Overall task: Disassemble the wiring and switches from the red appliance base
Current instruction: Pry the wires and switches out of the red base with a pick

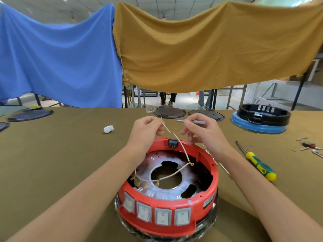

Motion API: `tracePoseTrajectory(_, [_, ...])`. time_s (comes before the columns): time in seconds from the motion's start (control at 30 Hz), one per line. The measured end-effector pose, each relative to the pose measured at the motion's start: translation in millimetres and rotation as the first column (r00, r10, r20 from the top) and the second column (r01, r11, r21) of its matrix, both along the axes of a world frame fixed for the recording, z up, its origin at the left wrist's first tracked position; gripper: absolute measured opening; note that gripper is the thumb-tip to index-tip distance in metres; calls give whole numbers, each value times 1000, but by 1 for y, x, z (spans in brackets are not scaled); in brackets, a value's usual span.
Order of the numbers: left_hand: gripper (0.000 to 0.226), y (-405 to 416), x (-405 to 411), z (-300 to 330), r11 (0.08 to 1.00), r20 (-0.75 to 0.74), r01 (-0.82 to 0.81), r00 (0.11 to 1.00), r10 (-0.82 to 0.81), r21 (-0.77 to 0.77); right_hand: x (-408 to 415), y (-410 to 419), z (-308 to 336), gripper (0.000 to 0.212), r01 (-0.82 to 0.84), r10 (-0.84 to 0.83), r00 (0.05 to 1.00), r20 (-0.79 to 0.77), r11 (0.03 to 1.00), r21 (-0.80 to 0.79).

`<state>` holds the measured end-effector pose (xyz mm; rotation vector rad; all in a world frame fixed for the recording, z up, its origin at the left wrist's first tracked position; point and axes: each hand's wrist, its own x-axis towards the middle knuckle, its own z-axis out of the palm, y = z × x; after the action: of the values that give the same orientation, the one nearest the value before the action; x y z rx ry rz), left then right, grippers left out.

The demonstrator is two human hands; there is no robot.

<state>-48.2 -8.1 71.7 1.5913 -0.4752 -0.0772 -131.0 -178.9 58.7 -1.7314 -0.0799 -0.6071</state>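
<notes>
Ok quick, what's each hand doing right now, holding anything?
Left hand: closed, pinching the end of the white wire lifted from the red base.
Right hand: closed, holding a small grey screwdriver.

A table (61, 154) draped in olive-brown cloth carries a red base (167, 213) at its near edge. A green-and-yellow screwdriver (257, 163) lies to the right, with small loose parts (311, 147) beyond it. At the far right sits a black ring (264, 113) on a blue disc (257, 127). Two dark round plates (169, 112) (206, 114) line the far edge at centre, another dark plate (29, 115) at far left. A white wad (108, 129) rests left of centre.
</notes>
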Motion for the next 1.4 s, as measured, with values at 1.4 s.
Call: tracePoseTrajectory(1.4, [13, 70, -58, 42, 985, 158, 149, 978, -134, -87, -88, 40, 52, 10, 274, -286, 958, 10, 926, 259])
